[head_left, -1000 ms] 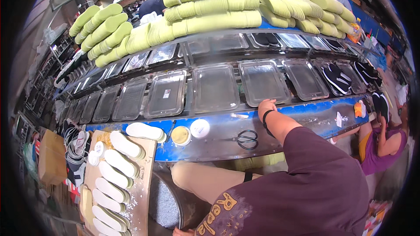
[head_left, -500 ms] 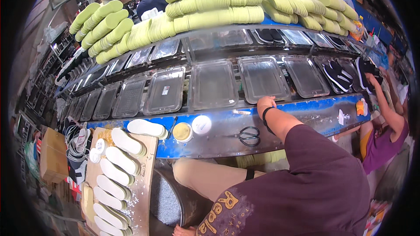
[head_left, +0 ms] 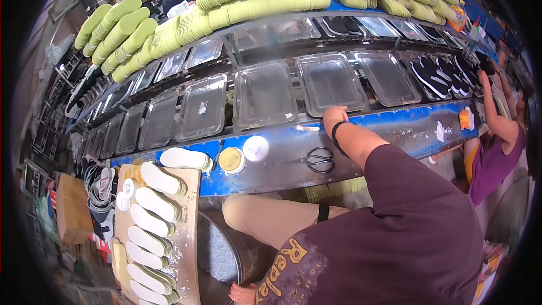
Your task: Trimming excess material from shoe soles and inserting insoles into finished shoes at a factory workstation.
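Note:
My right hand [head_left: 335, 115] rests at the near rim of a rectangular metal-looking tray [head_left: 332, 85], fingers curled together; what lies under them, if anything, is hidden. A dark band circles that wrist. Low in the picture, my left hand [head_left: 244, 293] is partly cut off, fingers stretched out near the rim of a round drum [head_left: 239, 260] with pale grey material inside. Between my right arm and the shoe insoles, black-handled scissors [head_left: 320, 160] lie on the blue-edged bench [head_left: 276, 172]. Beside them are a white round lid [head_left: 256, 148] and an open tub [head_left: 232, 160] of yellowish paste.
White insoles [head_left: 159, 204] lie in stacks on a board [head_left: 189, 237] at left. Green insole bundles [head_left: 265, 8] line the upper shelf. Black shoes [head_left: 432, 78] sit on trays at right, where a co-worker in purple [head_left: 497, 161] reaches in. A cardboard box [head_left: 74, 209] stands far left.
The whole view has shifted slightly, so the bench and trays appear higher. My right hand stays at the same tray's near rim. The co-worker's hand has moved off the nearest black shoes.

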`<act>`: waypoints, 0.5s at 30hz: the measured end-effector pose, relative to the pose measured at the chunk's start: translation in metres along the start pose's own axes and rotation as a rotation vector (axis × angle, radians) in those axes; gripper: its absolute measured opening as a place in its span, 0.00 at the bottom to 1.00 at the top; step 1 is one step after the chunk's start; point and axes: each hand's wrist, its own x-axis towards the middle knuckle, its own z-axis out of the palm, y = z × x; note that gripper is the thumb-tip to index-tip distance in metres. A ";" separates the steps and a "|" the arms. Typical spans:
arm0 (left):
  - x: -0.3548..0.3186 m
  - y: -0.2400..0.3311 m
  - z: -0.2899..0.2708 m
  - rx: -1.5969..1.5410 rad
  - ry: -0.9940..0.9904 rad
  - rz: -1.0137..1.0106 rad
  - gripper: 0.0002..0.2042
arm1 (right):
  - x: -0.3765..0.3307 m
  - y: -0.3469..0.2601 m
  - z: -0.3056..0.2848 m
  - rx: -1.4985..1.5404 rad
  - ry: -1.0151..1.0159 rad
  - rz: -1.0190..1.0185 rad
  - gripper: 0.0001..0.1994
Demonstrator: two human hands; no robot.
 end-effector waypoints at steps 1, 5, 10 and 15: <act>0.000 -0.002 -0.001 0.004 0.002 0.005 0.29 | 0.003 -0.002 0.003 0.001 -0.004 -0.001 0.33; 0.000 -0.002 -0.002 0.005 0.012 0.023 0.29 | 0.022 -0.006 0.013 0.020 -0.044 0.022 0.31; -0.005 -0.005 -0.005 0.022 0.023 0.029 0.29 | 0.027 -0.016 0.015 0.048 -0.033 0.040 0.29; -0.006 -0.004 -0.006 0.024 0.037 0.042 0.29 | 0.034 -0.018 0.020 0.058 -0.012 0.009 0.26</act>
